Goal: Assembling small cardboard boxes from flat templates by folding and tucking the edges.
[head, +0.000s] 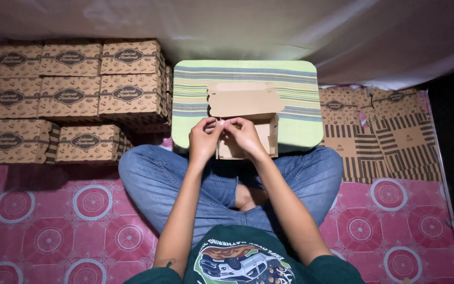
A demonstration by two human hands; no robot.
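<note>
A small plain brown cardboard box (248, 123), half folded, rests on the near edge of a low green striped rounded lap table (295, 84), directly under and beyond both hands. Its lid flap stands open and lies flat away from the person, with notched tabs along the far edge; the tray part below shows one upright side wall on the right. The card is matte, unprinted on the inside, creased along straight fold lines. The left hand (204, 139) and the right hand (243, 135) meet at the box's near wall, fingertips drawn together and pinching the cardboard's top edge, knuckles touching. The table sits over crossed legs in blue denim jeans (153, 179). To the left, finished printed brown boxes (69, 94) stand stacked in rows. To the right lies a pile of flat unfolded printed cardboard sheets (390, 137). A pink patterned floor mat (80, 221) spreads beneath.
</note>
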